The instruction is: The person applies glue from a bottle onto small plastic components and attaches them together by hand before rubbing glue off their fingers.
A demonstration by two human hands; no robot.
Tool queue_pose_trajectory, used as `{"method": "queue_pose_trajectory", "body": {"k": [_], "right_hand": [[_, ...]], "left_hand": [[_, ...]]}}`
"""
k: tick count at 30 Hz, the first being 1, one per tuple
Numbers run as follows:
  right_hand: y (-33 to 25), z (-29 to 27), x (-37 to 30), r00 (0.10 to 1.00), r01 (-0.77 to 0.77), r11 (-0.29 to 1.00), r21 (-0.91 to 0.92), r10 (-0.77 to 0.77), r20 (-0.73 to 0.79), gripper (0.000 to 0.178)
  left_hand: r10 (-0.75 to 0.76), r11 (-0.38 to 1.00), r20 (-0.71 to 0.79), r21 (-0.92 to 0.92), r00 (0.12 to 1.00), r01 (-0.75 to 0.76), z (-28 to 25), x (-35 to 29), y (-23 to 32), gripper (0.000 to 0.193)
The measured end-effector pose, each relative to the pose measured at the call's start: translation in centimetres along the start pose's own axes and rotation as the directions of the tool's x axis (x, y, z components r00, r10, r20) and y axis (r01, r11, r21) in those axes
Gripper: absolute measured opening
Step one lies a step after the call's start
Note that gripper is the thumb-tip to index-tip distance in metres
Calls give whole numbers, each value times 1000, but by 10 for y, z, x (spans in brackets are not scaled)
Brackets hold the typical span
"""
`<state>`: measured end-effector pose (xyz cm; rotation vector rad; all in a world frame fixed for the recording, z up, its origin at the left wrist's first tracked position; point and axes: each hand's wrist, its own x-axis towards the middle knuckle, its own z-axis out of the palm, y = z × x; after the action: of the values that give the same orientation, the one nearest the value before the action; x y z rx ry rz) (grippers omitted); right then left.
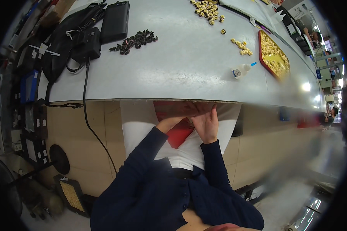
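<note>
Both of my hands are low over my lap, close together just under the near edge of the grey table (173, 77). My left hand (176, 120) reaches in with its fingers in shadow beneath the edge, so its grip is hidden. My right hand (206, 125) shows its palm, thumb raised and apart from the stretched fingers, which meet the left hand's fingers. Whether something small lies between them cannot be made out. A red cloth or object (178, 139) lies between my white-clad legs, below the hands.
On the table are a pile of black curved pieces (137, 41), yellow-and-black pieces (208, 11), pale yellow pieces (241, 47), a dropper bottle (241, 71) with blue tip and a red-rimmed tray (261, 50). A black box-shaped device (87, 44) trails a cable (87, 111) off the edge.
</note>
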<state>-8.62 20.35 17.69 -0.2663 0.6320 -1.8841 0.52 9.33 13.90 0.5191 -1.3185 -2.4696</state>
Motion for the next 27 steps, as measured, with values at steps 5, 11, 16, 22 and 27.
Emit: {"method": "queue_pose_trajectory", "body": {"k": [5,11,16,22,27], "right_hand": [[2,-4,0,1000,19,999,29,-19,5,60],[2,-6,-1,1000,24,999,31,-24,8,58],[4,-7,-2,999,22,1000,11,-21,-26,62],[0,-14,-1,996,63,993,99,-69,58,64],[-10,-7,-11,995,-88,969,229,73,74,67]], "left_hand": [[3,1000,-57,25,998,-2,7,-2,4,20],[7,999,-100,47,995,-3,7,0,-4,21],[-28,999,-47,38,999,30,4,-1,-7,19],[-82,945,-124,-324,989,38,3,4,-13,32],[-8,471,113,-876,994,103,-23,13,-34,42]]}}
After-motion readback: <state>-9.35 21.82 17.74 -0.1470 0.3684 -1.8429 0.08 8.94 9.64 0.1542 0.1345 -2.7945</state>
